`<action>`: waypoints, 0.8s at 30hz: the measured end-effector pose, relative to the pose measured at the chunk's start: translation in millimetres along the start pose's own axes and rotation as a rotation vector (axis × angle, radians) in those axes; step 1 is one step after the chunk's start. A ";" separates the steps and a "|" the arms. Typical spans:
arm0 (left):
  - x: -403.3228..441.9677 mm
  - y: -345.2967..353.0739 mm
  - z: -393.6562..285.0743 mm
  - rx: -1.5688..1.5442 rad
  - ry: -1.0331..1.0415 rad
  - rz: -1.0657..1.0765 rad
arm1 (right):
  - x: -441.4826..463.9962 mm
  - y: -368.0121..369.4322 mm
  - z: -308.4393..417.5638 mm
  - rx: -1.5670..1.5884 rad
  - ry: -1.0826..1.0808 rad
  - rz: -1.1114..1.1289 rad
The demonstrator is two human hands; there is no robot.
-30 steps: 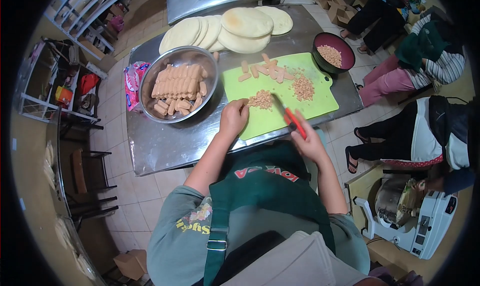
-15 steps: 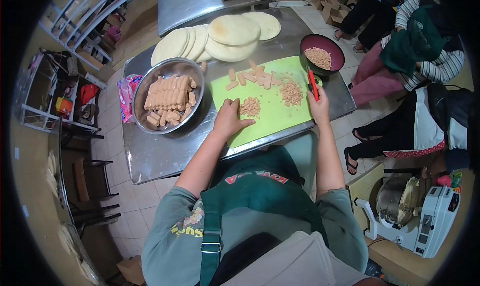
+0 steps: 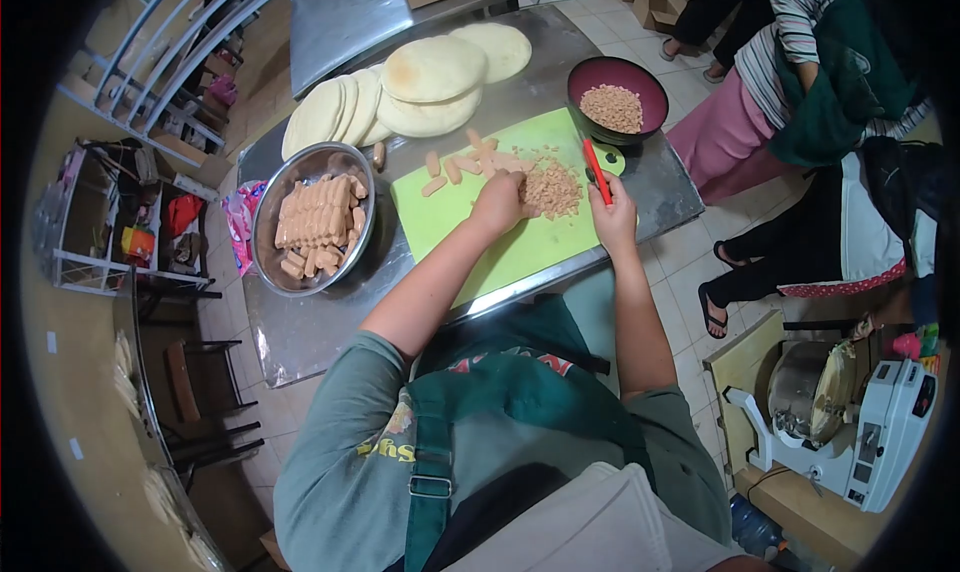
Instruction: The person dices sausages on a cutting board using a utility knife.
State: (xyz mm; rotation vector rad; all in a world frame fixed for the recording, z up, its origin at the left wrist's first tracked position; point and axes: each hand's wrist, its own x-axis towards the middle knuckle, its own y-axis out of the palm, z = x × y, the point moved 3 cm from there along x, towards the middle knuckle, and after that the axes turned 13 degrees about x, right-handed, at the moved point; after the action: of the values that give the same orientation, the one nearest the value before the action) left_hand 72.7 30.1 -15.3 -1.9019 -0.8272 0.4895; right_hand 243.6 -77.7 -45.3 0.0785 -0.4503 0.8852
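My right hand [image 3: 613,217] is closed around the red handle of a knife [image 3: 598,172], held upright at the right edge of the green cutting board [image 3: 545,257]. My left hand [image 3: 500,204] rests on the board, fingers curved and thumb apart, against the left side of a pile of chopped sausage bits [image 3: 556,190]. Its fingertips are partly hidden. Just beyond it lie several whole sausages [image 3: 453,170]. A dark bowl with a maroon inside [image 3: 650,87] holds more chopped bits behind the knife. The knife's blade is hard to make out.
A steel bowl of sausages [image 3: 268,212] stands at the left of the metal table [image 3: 290,337]. Flat round breads [image 3: 435,69] overlap along the back. One sausage [image 3: 379,156] lies beside the steel bowl. People [image 3: 770,102] stand at the right, near a white mixer [image 3: 880,437].
My left hand has moved right and away from me across the board. The small pile beside it has merged into the larger one. My right hand still holds the knife.
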 end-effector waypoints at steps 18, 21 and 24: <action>40.0 -39.2 -30.4 -0.054 0.074 0.079 | -0.3 -0.5 -3.2 0.089 0.097 -0.007; 34.3 -40.9 -24.7 -0.135 0.062 0.036 | 1.2 0.5 -2.7 0.088 0.037 -0.015; 27.7 -47.2 -27.4 -0.135 0.055 -0.052 | 1.5 0.3 -0.5 0.086 0.035 -0.023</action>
State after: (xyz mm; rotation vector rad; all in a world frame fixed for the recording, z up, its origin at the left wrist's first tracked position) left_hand 93.5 47.3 39.7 -2.0032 -0.8898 0.3556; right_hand 244.4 -76.3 -45.2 0.1469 -0.3782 0.8820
